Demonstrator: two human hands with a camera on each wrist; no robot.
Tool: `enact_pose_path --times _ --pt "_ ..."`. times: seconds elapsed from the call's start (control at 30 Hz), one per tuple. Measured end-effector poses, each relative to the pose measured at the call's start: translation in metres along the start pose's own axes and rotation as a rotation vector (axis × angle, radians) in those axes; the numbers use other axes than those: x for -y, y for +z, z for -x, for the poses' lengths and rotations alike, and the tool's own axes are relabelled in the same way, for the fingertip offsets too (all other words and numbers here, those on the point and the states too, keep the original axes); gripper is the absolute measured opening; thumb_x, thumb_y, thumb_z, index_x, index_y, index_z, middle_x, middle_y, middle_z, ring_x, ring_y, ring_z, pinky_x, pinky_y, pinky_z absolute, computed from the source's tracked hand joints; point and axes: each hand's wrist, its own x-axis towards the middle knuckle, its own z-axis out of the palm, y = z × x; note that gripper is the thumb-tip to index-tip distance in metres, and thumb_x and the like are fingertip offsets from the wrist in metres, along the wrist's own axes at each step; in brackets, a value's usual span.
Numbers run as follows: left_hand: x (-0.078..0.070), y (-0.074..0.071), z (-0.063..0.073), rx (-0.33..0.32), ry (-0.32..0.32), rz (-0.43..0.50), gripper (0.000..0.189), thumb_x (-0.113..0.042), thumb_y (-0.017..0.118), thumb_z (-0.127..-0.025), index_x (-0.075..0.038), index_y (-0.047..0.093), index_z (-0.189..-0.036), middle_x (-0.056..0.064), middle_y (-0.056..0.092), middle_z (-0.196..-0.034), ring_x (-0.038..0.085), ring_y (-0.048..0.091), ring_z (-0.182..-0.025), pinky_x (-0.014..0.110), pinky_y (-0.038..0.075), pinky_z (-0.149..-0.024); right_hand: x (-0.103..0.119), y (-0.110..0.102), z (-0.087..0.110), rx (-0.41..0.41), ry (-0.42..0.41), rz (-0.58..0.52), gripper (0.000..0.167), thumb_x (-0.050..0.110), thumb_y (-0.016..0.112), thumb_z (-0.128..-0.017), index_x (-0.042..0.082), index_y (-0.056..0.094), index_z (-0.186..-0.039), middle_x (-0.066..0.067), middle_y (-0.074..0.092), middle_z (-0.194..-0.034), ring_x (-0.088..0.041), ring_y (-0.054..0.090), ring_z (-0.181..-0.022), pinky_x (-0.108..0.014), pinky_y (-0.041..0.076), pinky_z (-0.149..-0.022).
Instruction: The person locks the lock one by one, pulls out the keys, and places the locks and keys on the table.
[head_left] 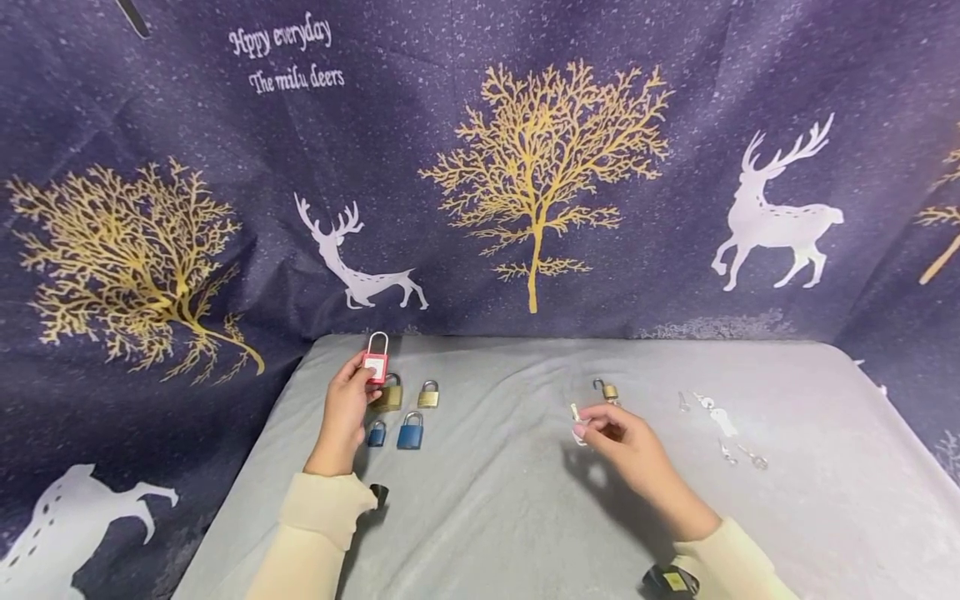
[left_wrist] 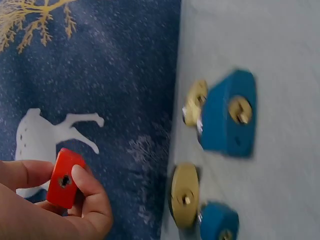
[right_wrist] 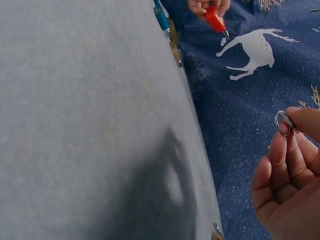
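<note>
Landmark: the red lock (head_left: 376,364).

Nearest me, my right hand (head_left: 628,450) is raised above the grey cloth (head_left: 510,517), well right of the red lock. Thumb and forefinger pinch a key ring (right_wrist: 283,122); the other fingers curl loosely behind. The key (head_left: 575,414) shows pale at my fingertips in the head view; its blade is not clear in any view.

Farther out, my left hand (head_left: 347,410) holds the red lock upright, shackle up, thumb and fingers curled round the body. The left wrist view shows its keyhole facing that camera, with no key in it.

Just below and right of the red lock: 2 brass locks (head_left: 389,394) and 2 blue locks (head_left: 410,432) on the cloth. Well right of it, 1 small brass lock (head_left: 608,390) lies with its shackle swung open, and loose keys (head_left: 723,425) lie beyond that.

Progress, my judgement: 1 lock opened; red lock in hand, key not yet inserted; 4 others untouched.
</note>
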Motion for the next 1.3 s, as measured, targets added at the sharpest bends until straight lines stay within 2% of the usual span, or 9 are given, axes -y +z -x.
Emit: enact_pose_path --times 0.17,0.33,0.53,0.63,0.77,1.03,1.13,1.23,1.3 --pt "0.007 -0.013 -0.006 -0.020 -0.024 -0.049 0.054 -0.012 0.047 -0.105 -0.004 0.032 -0.155 0.000 0.053 -0.110 0.003 0.055 -0.075 0.017 0.049 -0.069 -0.001 -0.005 0.004 -0.004 0.000 0.013 0.021 0.016 0.073 -0.092 0.005 0.070 -0.110 -0.002 0.070 -0.086 -0.007 0.064 -0.075 -0.022 0.053 -0.074" --pt "0.016 -0.026 -0.012 -0.076 -0.034 -0.064 0.050 -0.013 0.052 -0.103 0.001 0.036 -0.148 -0.004 0.056 -0.105 0.001 0.054 -0.073 0.015 0.047 -0.064 -0.004 -0.010 0.007 -0.017 -0.005 0.006 0.016 0.015 0.072 -0.093 0.005 0.070 -0.105 -0.004 0.070 -0.085 -0.013 0.065 -0.074 -0.022 0.053 -0.072" --pt "0.026 -0.036 -0.013 -0.108 -0.050 -0.184 0.045 -0.012 0.051 -0.102 0.003 0.039 -0.144 0.006 0.060 -0.113 -0.001 0.055 -0.075 0.018 0.048 -0.064 -0.009 -0.013 0.009 -0.024 -0.008 -0.010 0.012 0.014 0.072 -0.093 0.007 0.070 -0.102 -0.004 0.071 -0.085 -0.020 0.067 -0.077 -0.022 0.054 -0.074" --pt "0.030 -0.040 -0.013 -0.092 -0.064 -0.244 0.046 -0.012 0.051 -0.102 0.005 0.038 -0.144 0.007 0.059 -0.110 0.000 0.055 -0.075 0.019 0.049 -0.064 -0.010 -0.014 0.010 -0.033 -0.017 -0.016 0.011 0.013 0.072 -0.093 0.006 0.070 -0.102 -0.004 0.071 -0.085 -0.020 0.068 -0.077 -0.021 0.054 -0.075" --pt "0.035 -0.043 -0.014 -0.049 -0.081 -0.298 0.047 -0.009 0.050 -0.102 0.009 0.035 -0.143 0.015 0.060 -0.114 0.000 0.056 -0.074 0.018 0.049 -0.062 -0.012 -0.017 0.011 -0.041 -0.022 -0.012 0.011 0.012 0.071 -0.093 0.005 0.070 -0.102 -0.006 0.072 -0.086 -0.019 0.069 -0.078 -0.020 0.054 -0.076" --pt "0.041 -0.045 -0.016 -0.014 -0.070 -0.385 0.047 -0.003 0.053 -0.098 0.013 0.036 -0.139 0.034 0.057 -0.129 0.001 0.056 -0.071 0.018 0.049 -0.059 -0.012 -0.025 0.016 -0.044 -0.014 0.011 0.015 0.015 0.071 -0.094 0.005 0.070 -0.105 -0.008 0.073 -0.088 -0.016 0.070 -0.080 -0.020 0.054 -0.079" --pt "0.041 -0.045 -0.018 -0.003 -0.051 -0.425 0.046 -0.002 0.053 -0.097 0.012 0.037 -0.138 0.037 0.054 -0.130 0.006 0.058 -0.075 0.019 0.051 -0.059 -0.011 -0.030 0.017 -0.049 0.002 0.026 0.015 0.016 0.071 -0.095 0.006 0.070 -0.105 -0.006 0.073 -0.089 -0.015 0.070 -0.080 -0.020 0.054 -0.078" --pt "0.040 -0.045 -0.019 0.004 -0.036 -0.484 0.045 -0.001 0.053 -0.096 0.013 0.038 -0.136 0.036 0.054 -0.125 0.017 0.063 -0.081 0.021 0.054 -0.061 -0.010 -0.035 0.019 -0.053 0.020 0.041 0.016 0.018 0.070 -0.095 0.006 0.070 -0.106 -0.005 0.072 -0.089 -0.013 0.069 -0.081 -0.020 0.054 -0.078" --pt "0.038 -0.046 -0.019 -0.010 -0.009 -0.571 0.045 -0.003 0.055 -0.096 0.014 0.042 -0.134 0.034 0.056 -0.120 0.025 0.063 -0.087 0.023 0.052 -0.065 -0.010 -0.039 0.020 -0.055 0.029 0.051 0.015 0.018 0.070 -0.095 0.006 0.070 -0.106 -0.005 0.072 -0.090 -0.013 0.069 -0.080 -0.020 0.054 -0.078"
